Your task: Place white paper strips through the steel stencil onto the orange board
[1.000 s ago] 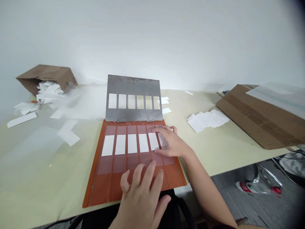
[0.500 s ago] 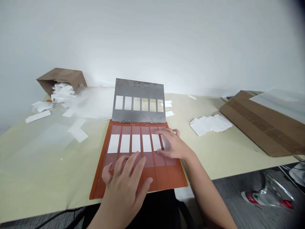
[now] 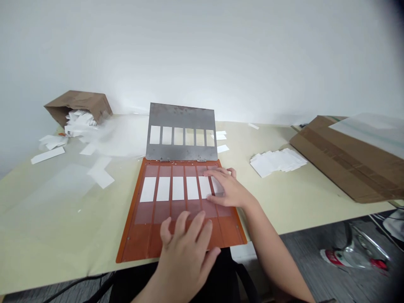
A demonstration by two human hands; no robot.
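An orange grooved board (image 3: 135,235) lies at the table's near edge, with a row of several white cards (image 3: 163,188) set in its channels. A grey metal stencil plate (image 3: 181,114) with a row of rectangular windows stands hinged upright at the board's far edge. My right hand (image 3: 227,188) rests flat on the rightmost card, fingers stretched out. My left hand (image 3: 186,246) lies on the board's near middle, fingers spread, holding nothing.
A tipped brown paper bag (image 3: 82,103) spills white slips (image 3: 78,120) at the far left. Clear film sheets (image 3: 59,185) lie left of the board. A stack of white cards (image 3: 277,162) sits to the right, beside a flattened cardboard box (image 3: 347,160).
My left hand shifted left across the board's near part, then back toward the middle. The right hand stayed on the rightmost card. The view swung slightly.
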